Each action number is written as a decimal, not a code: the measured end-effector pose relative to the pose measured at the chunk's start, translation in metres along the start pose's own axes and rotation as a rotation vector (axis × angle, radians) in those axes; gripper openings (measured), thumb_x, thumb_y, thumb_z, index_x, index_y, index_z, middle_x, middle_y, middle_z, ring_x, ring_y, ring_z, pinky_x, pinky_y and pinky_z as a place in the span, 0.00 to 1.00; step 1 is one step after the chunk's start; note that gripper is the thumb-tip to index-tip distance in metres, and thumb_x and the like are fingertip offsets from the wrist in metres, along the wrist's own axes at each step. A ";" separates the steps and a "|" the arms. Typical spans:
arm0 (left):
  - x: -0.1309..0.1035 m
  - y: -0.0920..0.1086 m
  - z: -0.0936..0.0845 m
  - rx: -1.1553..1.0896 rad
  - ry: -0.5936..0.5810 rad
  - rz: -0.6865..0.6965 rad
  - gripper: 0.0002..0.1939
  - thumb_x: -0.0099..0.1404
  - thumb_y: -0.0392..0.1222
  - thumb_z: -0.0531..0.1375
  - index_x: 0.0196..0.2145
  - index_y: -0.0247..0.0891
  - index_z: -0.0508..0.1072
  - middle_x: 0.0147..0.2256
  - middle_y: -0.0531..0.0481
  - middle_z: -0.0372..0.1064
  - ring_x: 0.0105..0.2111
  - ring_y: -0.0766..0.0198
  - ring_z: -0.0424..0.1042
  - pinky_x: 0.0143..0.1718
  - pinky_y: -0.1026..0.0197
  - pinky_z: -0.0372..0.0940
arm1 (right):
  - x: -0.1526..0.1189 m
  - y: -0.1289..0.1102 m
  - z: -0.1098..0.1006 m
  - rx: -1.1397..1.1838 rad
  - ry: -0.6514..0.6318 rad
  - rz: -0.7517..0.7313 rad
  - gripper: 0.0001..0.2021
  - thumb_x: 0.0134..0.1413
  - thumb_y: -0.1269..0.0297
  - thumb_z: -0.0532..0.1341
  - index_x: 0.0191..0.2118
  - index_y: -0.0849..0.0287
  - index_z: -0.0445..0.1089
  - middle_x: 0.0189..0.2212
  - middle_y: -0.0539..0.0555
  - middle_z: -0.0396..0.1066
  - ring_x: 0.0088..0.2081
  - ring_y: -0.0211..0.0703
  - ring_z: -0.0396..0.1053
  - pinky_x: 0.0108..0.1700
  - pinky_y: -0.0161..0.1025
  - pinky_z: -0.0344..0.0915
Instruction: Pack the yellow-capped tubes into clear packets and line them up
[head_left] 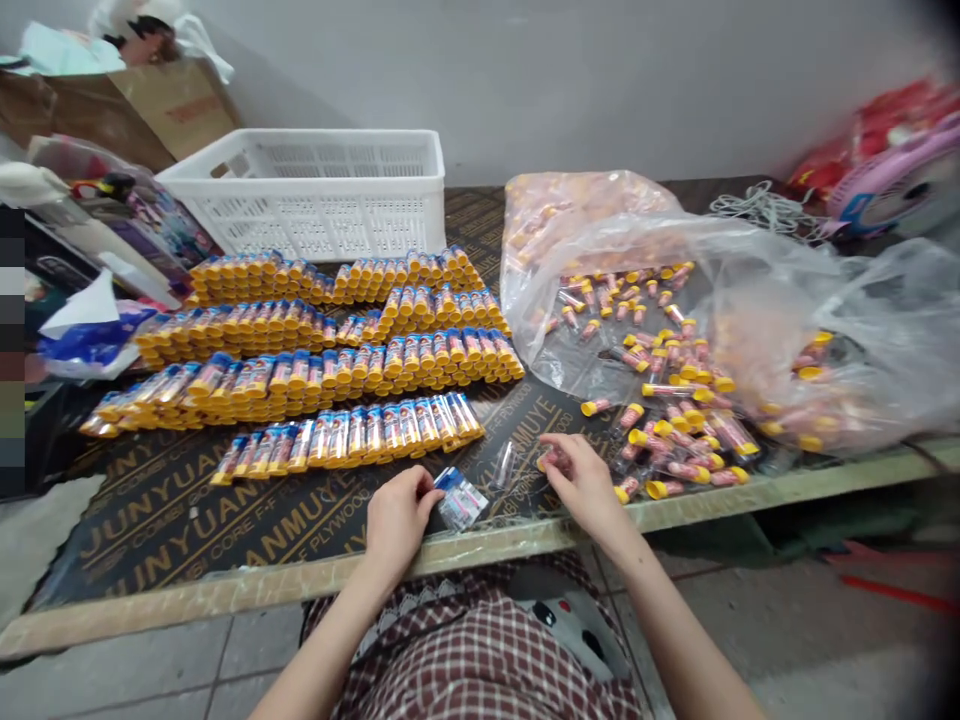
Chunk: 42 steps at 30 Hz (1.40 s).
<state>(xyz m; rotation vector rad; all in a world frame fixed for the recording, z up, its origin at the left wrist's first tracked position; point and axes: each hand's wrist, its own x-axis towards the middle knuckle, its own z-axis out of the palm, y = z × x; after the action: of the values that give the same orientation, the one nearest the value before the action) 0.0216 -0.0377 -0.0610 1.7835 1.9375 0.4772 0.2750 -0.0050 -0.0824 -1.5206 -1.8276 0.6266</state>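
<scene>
My left hand (pixel 399 512) is closed at the table's front edge, its thumb and fingertips against a small pile of blue-and-white printed pieces (pixel 462 500). Whatever lies between those fingers is hidden. To the right, my right hand (pixel 583 482) is closed, pinching what looks like a small pink tube with a bit of yellow, mostly covered by the fingers. A clear empty-looking tube (pixel 504 466) lies between the hands. Beyond my right hand, many loose pink tubes with yellow caps (pixel 679 415) are scattered. Stacked rows of yellow-ended, blue-topped tubes (pixel 390 430) lie beyond my left hand.
A white plastic basket (pixel 315 205) stands behind the rows. Clear plastic bags (pixel 862 340) holding more tubes spread over the right side. A pink fan (pixel 892 185) and a coiled white cord (pixel 765 210) sit far right. Bags and a blue packet (pixel 94 340) crowd the left.
</scene>
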 end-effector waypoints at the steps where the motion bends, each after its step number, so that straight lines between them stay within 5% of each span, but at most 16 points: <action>1: 0.000 -0.001 0.000 -0.010 0.024 0.016 0.06 0.56 0.40 0.59 0.23 0.40 0.68 0.25 0.52 0.68 0.26 0.63 0.66 0.29 0.63 0.53 | 0.000 0.000 0.003 -0.008 0.003 -0.004 0.16 0.52 0.72 0.54 0.47 0.58 0.68 0.33 0.54 0.68 0.35 0.44 0.66 0.42 0.45 0.66; 6: 0.002 0.000 -0.003 -0.355 0.018 -0.039 0.09 0.53 0.44 0.62 0.22 0.39 0.67 0.23 0.53 0.66 0.24 0.64 0.65 0.28 0.63 0.58 | -0.005 -0.006 0.009 0.131 -0.007 0.013 0.25 0.59 0.70 0.49 0.62 0.55 0.51 0.38 0.54 0.67 0.40 0.42 0.65 0.49 0.45 0.63; 11: 0.002 0.011 -0.006 -1.003 -0.044 -0.323 0.16 0.48 0.44 0.66 0.25 0.39 0.61 0.18 0.58 0.64 0.20 0.68 0.65 0.26 0.64 0.64 | -0.017 -0.028 0.004 0.475 -0.039 0.145 0.37 0.58 0.63 0.55 0.66 0.49 0.33 0.31 0.47 0.62 0.29 0.35 0.62 0.36 0.36 0.65; 16: 0.002 0.020 -0.005 -1.258 -0.044 -0.437 0.22 0.41 0.36 0.70 0.34 0.34 0.68 0.23 0.54 0.71 0.22 0.70 0.68 0.28 0.67 0.66 | -0.030 -0.054 0.012 0.587 -0.157 0.140 0.47 0.49 0.64 0.64 0.66 0.48 0.32 0.28 0.45 0.65 0.27 0.36 0.63 0.34 0.36 0.65; 25: 0.001 0.026 -0.005 -1.413 0.003 -0.543 0.27 0.37 0.37 0.73 0.38 0.32 0.73 0.24 0.52 0.73 0.22 0.70 0.70 0.27 0.66 0.69 | -0.036 -0.066 0.027 0.500 -0.164 0.066 0.44 0.47 0.68 0.64 0.65 0.48 0.37 0.28 0.45 0.65 0.24 0.34 0.63 0.30 0.33 0.64; 31: -0.001 0.026 -0.005 -1.427 0.024 -0.530 0.15 0.41 0.40 0.72 0.26 0.31 0.75 0.24 0.52 0.71 0.24 0.71 0.68 0.27 0.67 0.69 | -0.037 -0.068 0.026 0.473 -0.149 0.049 0.44 0.48 0.67 0.64 0.65 0.48 0.38 0.27 0.45 0.65 0.24 0.34 0.63 0.29 0.32 0.64; 42: 0.000 0.021 -0.002 -1.366 0.079 -0.558 0.15 0.41 0.46 0.71 0.20 0.31 0.74 0.20 0.52 0.68 0.21 0.71 0.65 0.27 0.67 0.65 | -0.035 -0.069 0.026 0.413 -0.137 0.030 0.41 0.48 0.67 0.63 0.65 0.50 0.41 0.27 0.45 0.64 0.26 0.35 0.65 0.31 0.33 0.65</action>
<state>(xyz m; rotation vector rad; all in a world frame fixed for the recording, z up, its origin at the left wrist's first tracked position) 0.0376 -0.0355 -0.0482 0.3502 1.3625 1.2358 0.2137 -0.0519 -0.0561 -1.2532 -1.6444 1.0713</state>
